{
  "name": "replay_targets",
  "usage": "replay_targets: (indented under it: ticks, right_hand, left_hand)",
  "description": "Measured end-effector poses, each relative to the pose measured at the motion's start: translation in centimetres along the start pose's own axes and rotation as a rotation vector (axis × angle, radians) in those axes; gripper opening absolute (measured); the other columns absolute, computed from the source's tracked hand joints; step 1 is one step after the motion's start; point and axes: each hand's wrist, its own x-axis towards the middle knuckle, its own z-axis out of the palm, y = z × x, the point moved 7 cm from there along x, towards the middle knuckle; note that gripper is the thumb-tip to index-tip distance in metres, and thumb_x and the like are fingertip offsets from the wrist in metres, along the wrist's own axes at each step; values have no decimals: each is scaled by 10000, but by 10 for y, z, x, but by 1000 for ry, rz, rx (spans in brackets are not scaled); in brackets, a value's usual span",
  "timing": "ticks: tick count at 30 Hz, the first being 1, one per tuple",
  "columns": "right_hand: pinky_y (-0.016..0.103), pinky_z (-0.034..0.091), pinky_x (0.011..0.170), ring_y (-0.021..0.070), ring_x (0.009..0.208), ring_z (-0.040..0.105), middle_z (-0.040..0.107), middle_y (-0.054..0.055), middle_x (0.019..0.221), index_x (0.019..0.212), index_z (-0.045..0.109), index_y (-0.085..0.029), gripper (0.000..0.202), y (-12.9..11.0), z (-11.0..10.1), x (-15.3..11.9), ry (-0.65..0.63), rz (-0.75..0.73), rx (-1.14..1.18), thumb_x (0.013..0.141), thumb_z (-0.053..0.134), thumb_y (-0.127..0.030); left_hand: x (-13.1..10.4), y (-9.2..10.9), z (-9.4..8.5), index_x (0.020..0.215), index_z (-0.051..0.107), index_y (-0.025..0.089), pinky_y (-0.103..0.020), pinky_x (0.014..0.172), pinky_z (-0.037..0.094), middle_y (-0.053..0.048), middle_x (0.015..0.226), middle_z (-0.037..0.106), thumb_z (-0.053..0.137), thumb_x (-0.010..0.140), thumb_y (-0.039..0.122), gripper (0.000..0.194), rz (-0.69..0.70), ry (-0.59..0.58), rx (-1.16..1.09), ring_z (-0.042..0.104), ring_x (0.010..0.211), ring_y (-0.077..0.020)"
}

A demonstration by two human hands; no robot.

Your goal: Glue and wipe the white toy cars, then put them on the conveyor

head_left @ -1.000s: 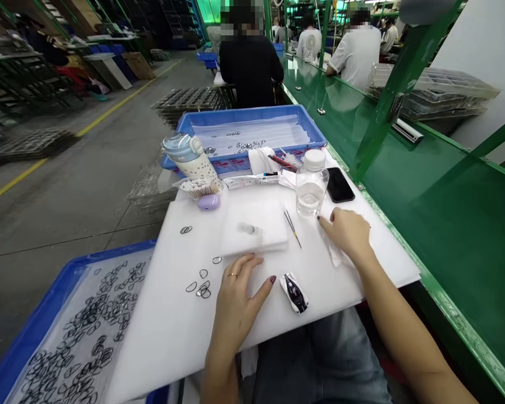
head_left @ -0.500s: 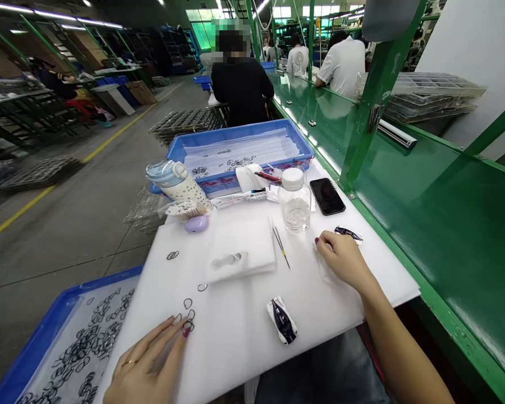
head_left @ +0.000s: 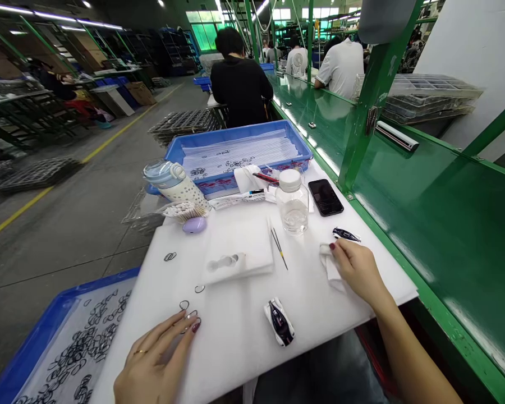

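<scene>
Head view, under the left fingers: left hand lies palm down on the white board, fingers spread and loose, gripping nothing; the fingertips rest on a small cluster of rings, seemingly to pin or slide them flat rather than lift them.
Rings beyond the fingertips: one loose ring lies just ahead of the cluster, and a pair sits farther off toward the left edge of the board, well apart.
Ring supply: blue tray sits left of and below the left hand, heaped with many such rings, close enough to draw from without a long reach.
Right fingers: right hand is curled over a white cloth, thumb and fingers pinching its edge; whether the grip is firm I cannot tell.
Just past the right fingertips: a dark glossy part lies on the board, near but not touching.
Between the hands: a second dark part on white backing, nearer the body; a foam pad with a moulded recess, probably a seat for a part; tweezers beside the pad.
Beyond the right fingers: bottle and phone, set back from the hands.
</scene>
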Motion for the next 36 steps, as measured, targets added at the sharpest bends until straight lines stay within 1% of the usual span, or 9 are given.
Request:
replay_targets:
  ticks: [9,12,15,19,21,25,27,33,36]
  right_hand:
    - [269,289,561,128,577,388,422,-26,603,648,477,-197,433,15,-14,-13,-35,98,430,917,540,-531]
    - [273,303,565,130,583,392,432,-24,609,653,516,-193,407,37,-27,-16,70,179,557,894,564,-517]
    - [296,366,649,169,698,503,577,17,726,699,613,-192,250,64,-62,-23,424,219,540,829,606,-406]
    - [360,340,593,176,609,481,648,74,804,615,572,-218,120,77,-122,-60,1166,190,510,730,547,-238]
    - [386,305,526,162,495,414,570,56,641,556,481,-247,217,75,-133,-67,1231,152,670,755,567,-245]
    - [325,209,417,107,406,288,308,-36,454,540,436,-242,388,54,-127,-56,926,90,876,819,679,-359]
    - [269,196,393,80,403,270,306,-61,459,581,465,-220,378,44,-112,-54,761,110,856,793,733,-381]
    - [222,304,461,93,506,411,474,-39,598,756,552,-193,268,-8,-6,-62,-230,107,512,856,682,-405]
    - [233,332,553,117,583,459,527,-25,640,774,513,-207,205,-37,36,-80,-505,-37,366,917,585,-335]
  left_hand:
    - [6,2,5,1006,782,351,-497,878,577,0,1220,719,533,907,480,297,103,-37,52,610,1165,-346]
    - [6,9,2,930,781,335,-469,828,584,-9,1167,737,523,902,476,295,134,3,63,631,1124,-339]
    - [0,19,-4,875,756,300,-444,815,577,-29,1057,758,506,907,435,286,213,83,46,672,1023,-317]
    - [-12,30,-7,907,736,287,-372,811,563,-2,898,769,542,900,380,215,367,98,5,713,858,-255]
    - [-16,31,-8,892,743,289,-359,815,557,8,882,776,539,899,395,230,396,93,-10,720,836,-247]
    - [-9,27,-8,885,774,282,-339,723,557,-3,931,787,517,885,445,304,247,26,37,729,846,-257]
    - [-4,26,-4,918,787,270,-323,643,541,-14,998,781,496,880,452,346,136,-63,93,729,833,-253]
    - [3,34,-6,863,793,238,-334,579,484,-55,978,771,439,852,463,419,67,-127,130,717,816,-278]
    - [-2,32,-11,837,778,250,-333,600,480,-48,955,771,517,818,484,351,37,-18,24,712,810,-276]
